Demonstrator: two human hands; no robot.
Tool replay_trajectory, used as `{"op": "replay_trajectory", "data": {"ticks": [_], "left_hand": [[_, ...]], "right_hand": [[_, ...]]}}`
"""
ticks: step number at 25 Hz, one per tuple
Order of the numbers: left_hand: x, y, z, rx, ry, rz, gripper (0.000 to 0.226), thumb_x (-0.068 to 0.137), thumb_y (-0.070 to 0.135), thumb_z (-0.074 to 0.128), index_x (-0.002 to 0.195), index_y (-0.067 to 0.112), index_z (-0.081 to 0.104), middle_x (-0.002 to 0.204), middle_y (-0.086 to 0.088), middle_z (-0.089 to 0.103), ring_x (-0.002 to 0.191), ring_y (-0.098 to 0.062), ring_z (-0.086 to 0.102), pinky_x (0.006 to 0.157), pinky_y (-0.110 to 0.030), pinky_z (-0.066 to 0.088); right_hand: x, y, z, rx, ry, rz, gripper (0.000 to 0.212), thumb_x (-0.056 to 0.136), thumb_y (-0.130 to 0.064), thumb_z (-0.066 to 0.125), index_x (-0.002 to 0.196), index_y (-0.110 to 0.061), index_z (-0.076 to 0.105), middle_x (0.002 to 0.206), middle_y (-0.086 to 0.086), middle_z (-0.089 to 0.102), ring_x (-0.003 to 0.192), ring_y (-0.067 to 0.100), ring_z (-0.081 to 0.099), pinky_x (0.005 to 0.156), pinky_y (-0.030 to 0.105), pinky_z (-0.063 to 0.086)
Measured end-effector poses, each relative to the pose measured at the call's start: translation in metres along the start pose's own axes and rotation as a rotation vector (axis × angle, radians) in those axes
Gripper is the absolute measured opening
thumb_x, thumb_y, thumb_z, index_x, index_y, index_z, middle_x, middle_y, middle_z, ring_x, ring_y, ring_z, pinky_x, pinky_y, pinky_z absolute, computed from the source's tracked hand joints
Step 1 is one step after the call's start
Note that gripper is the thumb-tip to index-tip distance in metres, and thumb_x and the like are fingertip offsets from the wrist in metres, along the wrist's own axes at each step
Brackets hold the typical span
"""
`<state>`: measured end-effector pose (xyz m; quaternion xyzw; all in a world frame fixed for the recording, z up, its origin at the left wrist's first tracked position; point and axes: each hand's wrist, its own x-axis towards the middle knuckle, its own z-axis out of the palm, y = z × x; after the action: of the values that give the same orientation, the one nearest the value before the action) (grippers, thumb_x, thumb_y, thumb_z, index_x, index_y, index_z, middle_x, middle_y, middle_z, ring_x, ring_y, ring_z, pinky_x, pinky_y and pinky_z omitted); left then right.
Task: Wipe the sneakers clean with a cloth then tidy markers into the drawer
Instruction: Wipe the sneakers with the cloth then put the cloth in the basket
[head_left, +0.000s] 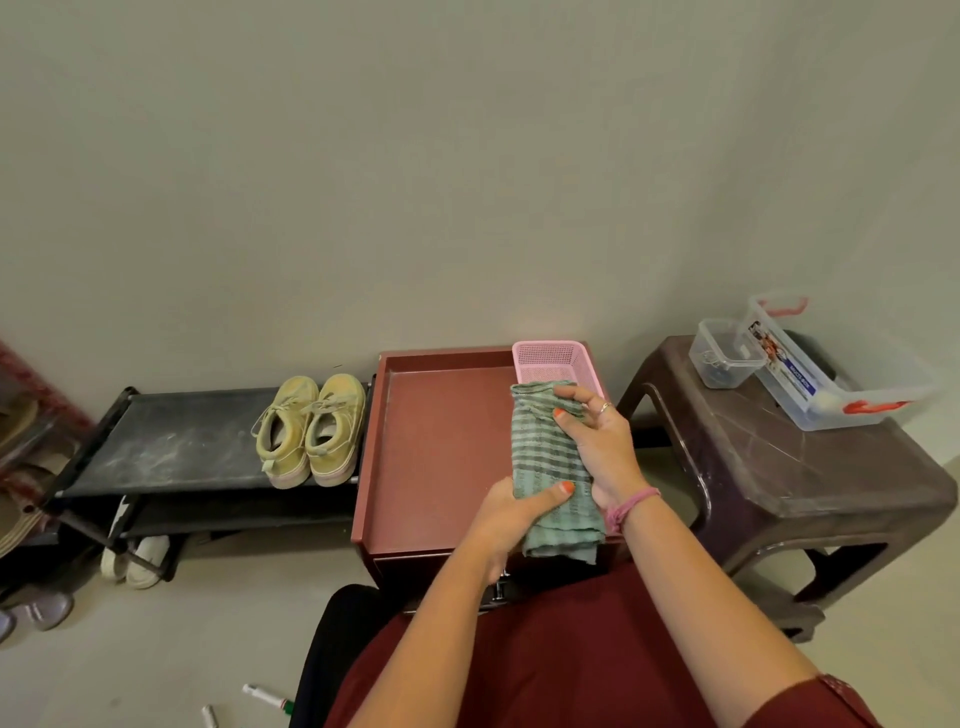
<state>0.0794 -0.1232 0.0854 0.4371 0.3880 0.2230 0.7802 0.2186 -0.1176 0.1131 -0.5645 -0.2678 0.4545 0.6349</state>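
A folded green striped cloth (548, 462) is held upright over the reddish-brown drawer unit (431, 457). My left hand (511, 514) grips its lower part, thumb across the front. My right hand (597, 441) holds its upper right side. A pair of yellow sneakers (311, 431) stands side by side on the black shoe rack (171, 441), left of the unit. Two white markers (265, 696) lie on the floor at the bottom left.
A pink mesh basket (553, 361) sits at the unit's back right corner. To the right is a dark plastic stool (810, 467) with clear containers (826, 358). More shoes (137, 561) sit under the rack, with sandals at the far left.
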Motion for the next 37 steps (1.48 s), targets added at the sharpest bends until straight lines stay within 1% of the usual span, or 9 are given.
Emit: {"op": "replay_trajectory", "data": {"ticks": [7,11,13,16,20,25,30,33,37], "left_hand": [[0.040,-0.021,0.021,-0.177,0.180,-0.150,0.026,0.089,0.015,0.069,0.112,0.005,0.064,0.104,-0.009,0.074,0.087,-0.017,0.071,0.075,-0.026,0.058],[0.079,-0.013,0.031,-0.310,0.368,-0.042,0.037,0.089,0.005,0.067,0.121,0.003,0.049,0.108,-0.011,0.067,0.091,-0.016,0.069,0.077,-0.026,0.058],[0.104,-0.005,0.032,-0.293,0.483,0.042,0.042,0.088,0.001,0.066,0.118,0.015,0.039,0.107,-0.013,0.064,0.094,-0.018,0.068,0.074,-0.025,0.059],[0.146,0.001,0.032,-0.148,0.556,0.148,0.034,0.087,0.001,0.066,0.107,0.023,0.048,0.105,-0.010,0.065,0.088,-0.016,0.069,0.073,-0.029,0.059],[0.199,0.001,0.024,0.015,0.604,0.170,0.017,0.086,0.006,0.067,0.095,0.020,0.070,0.088,-0.003,0.071,0.074,-0.013,0.068,0.084,-0.042,0.058],[0.242,-0.006,0.010,0.257,0.591,0.122,0.035,0.084,0.019,0.066,0.117,0.010,0.069,0.115,-0.004,0.070,0.103,-0.019,0.067,0.095,-0.037,0.053],[0.261,-0.005,-0.005,0.625,0.417,-0.039,0.038,0.097,0.020,0.046,0.132,0.014,0.058,0.125,-0.003,0.065,0.046,-0.005,0.061,0.066,-0.013,0.049],[0.272,-0.003,-0.007,0.927,0.317,-0.130,0.035,0.098,0.021,0.038,0.119,0.013,0.065,0.104,-0.009,0.072,0.055,-0.018,0.064,0.060,-0.022,0.047],[0.285,0.000,-0.005,1.027,0.290,-0.261,0.038,0.097,0.026,0.034,0.114,0.005,0.061,0.078,-0.007,0.063,0.058,-0.019,0.057,0.046,-0.024,0.033]], "right_hand": [[0.077,0.023,-0.035,-0.001,0.273,0.223,0.022,0.085,0.003,0.063,0.095,-0.015,0.071,0.111,0.015,0.067,0.093,0.026,0.067,0.071,0.031,0.057],[0.131,0.012,-0.043,0.112,0.056,0.325,0.047,0.088,0.010,0.041,0.129,-0.010,0.053,0.116,0.016,0.061,0.090,0.024,0.064,0.068,0.031,0.054],[0.160,0.008,-0.049,0.026,-0.084,0.347,0.063,0.087,0.015,0.033,0.137,-0.021,0.045,0.117,0.010,0.059,0.093,0.020,0.062,0.066,0.030,0.055],[0.204,0.014,-0.054,-0.186,-0.195,0.302,0.075,0.088,0.021,0.032,0.139,-0.035,0.033,0.114,-0.006,0.053,0.096,0.013,0.058,0.066,0.024,0.055],[0.255,0.040,-0.049,-0.362,-0.054,0.175,0.057,0.083,0.025,0.036,0.116,-0.017,0.057,0.113,0.012,0.058,0.107,0.029,0.060,0.080,0.033,0.055],[0.295,0.078,-0.045,-0.417,0.073,0.186,0.052,0.086,0.019,0.030,0.101,-0.016,0.066,0.109,0.016,0.065,0.098,0.027,0.064,0.080,0.035,0.056],[0.318,0.104,-0.049,-0.494,0.011,0.276,0.053,0.088,0.015,0.030,0.123,-0.015,0.056,0.117,0.013,0.061,0.100,0.025,0.061,0.079,0.033,0.053],[0.323,0.116,-0.054,-0.794,-0.010,0.241,0.053,0.087,0.013,0.038,0.134,-0.008,0.048,0.131,0.013,0.050,0.114,0.026,0.052,0.089,0.027,0.045],[0.329,0.122,-0.056,-1.142,-0.147,0.156,0.061,0.085,0.011,0.046,0.143,-0.007,0.037,0.150,0.013,0.025,0.134,0.029,0.035,0.109,0.026,0.025]]}}
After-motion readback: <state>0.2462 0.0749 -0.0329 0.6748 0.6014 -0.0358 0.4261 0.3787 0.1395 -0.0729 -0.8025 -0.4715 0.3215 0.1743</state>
